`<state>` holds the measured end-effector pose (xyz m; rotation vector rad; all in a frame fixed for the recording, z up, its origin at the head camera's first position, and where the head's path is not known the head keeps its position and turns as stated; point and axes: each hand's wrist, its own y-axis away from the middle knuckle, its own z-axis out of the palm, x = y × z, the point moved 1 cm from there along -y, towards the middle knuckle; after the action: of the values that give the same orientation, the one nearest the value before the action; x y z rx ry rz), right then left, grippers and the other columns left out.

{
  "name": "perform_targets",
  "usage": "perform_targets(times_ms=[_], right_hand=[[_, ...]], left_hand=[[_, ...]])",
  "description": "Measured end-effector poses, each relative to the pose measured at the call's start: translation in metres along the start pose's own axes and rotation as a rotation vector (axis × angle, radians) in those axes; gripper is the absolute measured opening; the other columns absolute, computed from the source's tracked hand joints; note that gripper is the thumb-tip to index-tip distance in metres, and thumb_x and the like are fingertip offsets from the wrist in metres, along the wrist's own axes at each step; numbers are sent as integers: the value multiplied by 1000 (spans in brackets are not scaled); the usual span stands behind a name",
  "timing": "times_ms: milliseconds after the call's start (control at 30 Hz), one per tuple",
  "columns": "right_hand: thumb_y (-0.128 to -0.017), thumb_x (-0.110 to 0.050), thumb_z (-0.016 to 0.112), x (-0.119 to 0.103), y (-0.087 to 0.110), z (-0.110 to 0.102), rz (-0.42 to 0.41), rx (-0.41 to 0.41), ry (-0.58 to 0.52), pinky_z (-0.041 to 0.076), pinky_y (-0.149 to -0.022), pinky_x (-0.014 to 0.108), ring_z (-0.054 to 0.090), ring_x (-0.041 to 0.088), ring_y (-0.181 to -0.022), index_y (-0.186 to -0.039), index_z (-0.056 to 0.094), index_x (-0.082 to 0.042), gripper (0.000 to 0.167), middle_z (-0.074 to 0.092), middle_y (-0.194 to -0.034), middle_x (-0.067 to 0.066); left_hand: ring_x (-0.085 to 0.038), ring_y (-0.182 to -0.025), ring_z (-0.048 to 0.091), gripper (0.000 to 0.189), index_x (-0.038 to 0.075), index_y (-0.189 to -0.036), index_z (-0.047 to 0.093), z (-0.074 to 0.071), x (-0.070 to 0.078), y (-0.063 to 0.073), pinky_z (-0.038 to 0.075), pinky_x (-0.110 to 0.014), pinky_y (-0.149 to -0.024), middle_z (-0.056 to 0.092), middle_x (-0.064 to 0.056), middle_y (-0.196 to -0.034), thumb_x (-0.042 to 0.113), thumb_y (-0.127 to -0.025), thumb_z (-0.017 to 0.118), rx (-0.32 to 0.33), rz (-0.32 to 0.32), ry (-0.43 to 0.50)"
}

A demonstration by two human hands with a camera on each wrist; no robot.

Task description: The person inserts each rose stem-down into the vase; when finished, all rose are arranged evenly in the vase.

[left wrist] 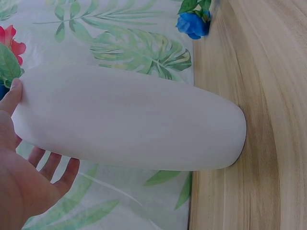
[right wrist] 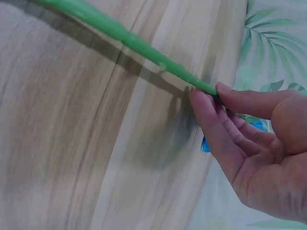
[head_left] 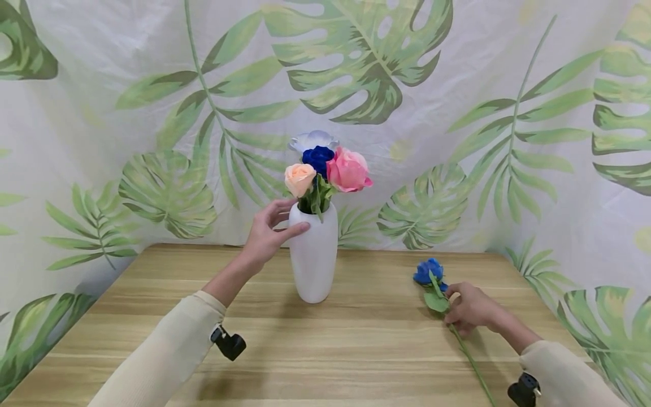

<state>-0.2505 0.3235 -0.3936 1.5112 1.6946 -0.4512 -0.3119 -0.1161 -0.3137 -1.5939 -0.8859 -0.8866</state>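
Note:
A white vase (head_left: 313, 260) stands upright on the wooden table. My left hand (head_left: 268, 233) grips it near the rim, thumb on the front and fingers round the far side. Out of its mouth rise a peach rose (head_left: 300, 180), a dark blue rose (head_left: 319, 160), a pink rose (head_left: 350, 170) and a pale flower (head_left: 314, 140) behind them. To the right, my right hand (head_left: 472, 308) pinches the green stem (right wrist: 139, 46) of a blue artificial flower (head_left: 428, 271) between thumb and fingertips, just below its leaf. That stem slants toward the table's near edge, close over the wood.
The wooden table (head_left: 356, 350) ends at a leaf-patterned cloth (head_left: 244, 45) hanging behind and at both sides. A small black camera (head_left: 229, 342) sits on the left wrist, another black camera (head_left: 524, 390) on the right.

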Motion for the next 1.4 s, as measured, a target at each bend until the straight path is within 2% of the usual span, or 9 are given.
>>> perform_targets(times_ms=[233, 400, 467, 533, 700, 800, 933, 1100, 1400], right_hand=[[-88, 9, 71, -4, -6, 3, -7, 11, 7, 61, -55, 37, 68, 20, -67, -126, 49, 25, 47, 69, -89, 13], [-88, 6, 68, -5, -9, 4, -14, -59, -27, 62, -58, 36, 64, 17, -72, -112, 61, 17, 27, 62, -80, 5], [-87, 5, 65, -5, -9, 5, -16, -102, -61, 62, -60, 36, 64, 17, -74, -111, 62, 14, 26, 57, -77, 3], [-86, 6, 62, -5, -10, 5, -16, -148, -103, 62, -63, 37, 65, 18, -76, -117, 59, 14, 32, 53, -77, 3], [-87, 5, 62, -5, -12, 8, -14, -231, -213, 62, -70, 38, 66, 21, -83, -129, 49, 18, 45, 62, -94, 10], [-89, 0, 68, -8, -13, 13, -7, -216, -215, 61, -67, 35, 66, 20, -77, -126, 53, 16, 43, 65, -95, 12], [-87, -5, 76, -14, -12, 24, 12, -178, -140, 59, -57, 31, 64, 17, -64, -118, 58, 10, 39, 66, -82, 10], [-84, 4, 78, -23, -12, 34, -14, -140, -44, 56, -49, 28, 60, 14, -54, -113, 57, 8, 36, 63, -70, 7], [-87, 10, 72, -31, -15, 34, -53, -128, -124, 60, -53, 34, 65, 17, -63, -120, 52, 17, 38, 62, -83, 11]], left_hand=[[-34, -131, 56, 52, -2, -141, 54, 1, -2, 0, 52, -48, -105, 54, -17, -148, 2, -93, 75, 4, 7, 9], [-34, -131, 56, 51, -3, -141, 54, 1, -2, -1, 52, -47, -104, 54, -17, -148, 1, -93, 74, 10, 6, 12], [-34, -132, 55, 51, -3, -141, 54, 1, -2, 0, 51, -47, -105, 54, -16, -148, 1, -94, 74, 11, 6, 11], [-34, -133, 55, 51, -3, -141, 53, 1, -1, 0, 51, -48, -106, 53, -16, -149, 1, -94, 74, 8, 6, 12], [-34, -134, 54, 53, -3, -142, 53, 0, -1, 1, 49, -51, -108, 52, -16, -150, 3, -94, 75, 6, 4, 5], [-34, -134, 54, 54, -2, -142, 53, 0, -2, 1, 49, -52, -108, 52, -15, -151, 3, -93, 75, 5, 3, 4], [-34, -135, 54, 53, -2, -142, 53, 0, -1, 0, 48, -52, -108, 52, -14, -151, 3, -93, 75, 1, 6, 7], [-34, -135, 53, 53, -3, -141, 53, 0, 0, -1, 48, -52, -109, 51, -15, -152, 4, -94, 75, -3, 8, 9], [-34, -135, 53, 53, -2, -141, 53, 0, -1, 0, 48, -52, -109, 51, -15, -152, 4, -93, 75, -2, 5, 7]])
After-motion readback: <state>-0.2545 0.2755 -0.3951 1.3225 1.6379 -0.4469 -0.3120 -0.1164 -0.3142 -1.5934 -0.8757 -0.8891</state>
